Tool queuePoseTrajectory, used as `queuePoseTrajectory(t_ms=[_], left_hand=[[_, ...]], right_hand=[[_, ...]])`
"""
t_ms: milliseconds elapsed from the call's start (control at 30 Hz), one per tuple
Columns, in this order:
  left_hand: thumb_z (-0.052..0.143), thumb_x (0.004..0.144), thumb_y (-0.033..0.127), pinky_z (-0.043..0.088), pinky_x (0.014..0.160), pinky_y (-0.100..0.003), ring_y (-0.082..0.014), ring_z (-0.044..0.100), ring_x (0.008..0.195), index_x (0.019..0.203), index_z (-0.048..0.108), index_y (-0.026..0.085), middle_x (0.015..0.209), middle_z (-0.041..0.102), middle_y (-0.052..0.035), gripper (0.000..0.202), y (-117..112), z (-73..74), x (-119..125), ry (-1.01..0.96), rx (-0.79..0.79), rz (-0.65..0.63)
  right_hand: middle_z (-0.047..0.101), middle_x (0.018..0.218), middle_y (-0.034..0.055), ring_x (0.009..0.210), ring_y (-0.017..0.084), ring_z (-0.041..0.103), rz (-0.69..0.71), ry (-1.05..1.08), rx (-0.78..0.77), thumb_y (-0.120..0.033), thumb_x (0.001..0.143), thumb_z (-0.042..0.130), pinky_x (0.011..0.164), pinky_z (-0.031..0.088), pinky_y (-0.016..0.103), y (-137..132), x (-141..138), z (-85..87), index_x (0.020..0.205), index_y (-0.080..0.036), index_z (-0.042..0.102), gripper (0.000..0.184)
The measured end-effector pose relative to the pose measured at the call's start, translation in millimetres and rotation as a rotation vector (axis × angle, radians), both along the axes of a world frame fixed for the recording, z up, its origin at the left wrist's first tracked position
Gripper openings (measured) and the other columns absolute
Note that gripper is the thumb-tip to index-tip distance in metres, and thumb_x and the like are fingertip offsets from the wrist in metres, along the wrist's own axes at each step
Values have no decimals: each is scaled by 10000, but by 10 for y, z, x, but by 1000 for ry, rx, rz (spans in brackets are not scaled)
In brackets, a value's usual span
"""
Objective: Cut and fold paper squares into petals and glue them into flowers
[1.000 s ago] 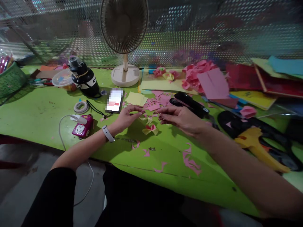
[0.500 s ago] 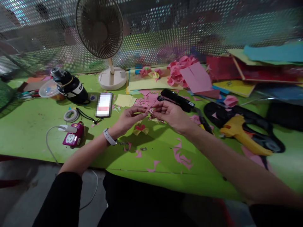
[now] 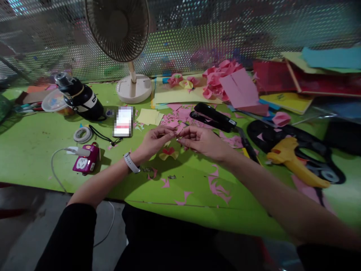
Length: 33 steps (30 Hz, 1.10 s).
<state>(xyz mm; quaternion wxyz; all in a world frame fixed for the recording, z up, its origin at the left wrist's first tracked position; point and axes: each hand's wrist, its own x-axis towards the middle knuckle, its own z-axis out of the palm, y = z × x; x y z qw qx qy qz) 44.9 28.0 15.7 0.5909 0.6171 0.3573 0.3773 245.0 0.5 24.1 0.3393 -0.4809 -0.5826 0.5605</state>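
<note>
My left hand (image 3: 156, 142) and my right hand (image 3: 197, 140) meet above the green table (image 3: 118, 188), their fingertips pinched together almost touching. Whatever lies between the fingertips is too small to make out. Just below them sits a small red and yellow paper flower (image 3: 169, 153). Behind my hands, pink paper scraps (image 3: 176, 117) are heaped, with a black stapler (image 3: 213, 116) lying beside them to the right. Yellow paper squares (image 3: 149, 116) rest behind my left hand.
A phone (image 3: 123, 121), a tape roll (image 3: 82, 134), a purple power adapter (image 3: 86, 160) and a black bottle (image 3: 81, 98) stand left. A fan (image 3: 134, 88) is at the back. On the right are a yellow glue gun (image 3: 293, 162) and pink folded paper pieces (image 3: 221, 75).
The camera view has shifted slightly. My fingertips have drawn closer together, my right fingers more curled. The things on the table lie as before.
</note>
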Motion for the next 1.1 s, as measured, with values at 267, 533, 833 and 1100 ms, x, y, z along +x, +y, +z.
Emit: queuePoseTrajectory(t_ms=[267,533,833,1100], left_hand=[[750,805,292,491,994,-402,-165,633,1034,891,731,162,1140,669,-87,157,-2,-25,-4,-98,-48,-100],[732,809,254,506,985,-394,-147,642,987,893,747,164,1086,686,-75,125,23,-13,-26,-49,-19,-75],[734,806,321,534,875,-355,-144,649,901,965,727,148,1075,698,-96,235,-22,-14,-6,-7,-88,-86],[755,789,377,508,809,-309,-124,627,837,970,722,171,971,714,-56,277,-57,-32,28,-43,-138,-41]], right_hand=[[670,763,32,643,165,608,14,-172,141,-462,872,629,595,487,323,-50,5,47,932,-194,697,283],[673,753,20,644,143,610,-48,-1,104,-503,799,734,562,498,274,-41,24,71,1037,-218,687,374],[676,732,9,526,93,549,-256,148,68,-505,751,781,468,424,227,-12,14,-31,888,-210,673,342],[692,730,15,545,117,590,-285,163,91,-529,730,790,488,453,252,-33,-26,-32,878,-215,673,366]])
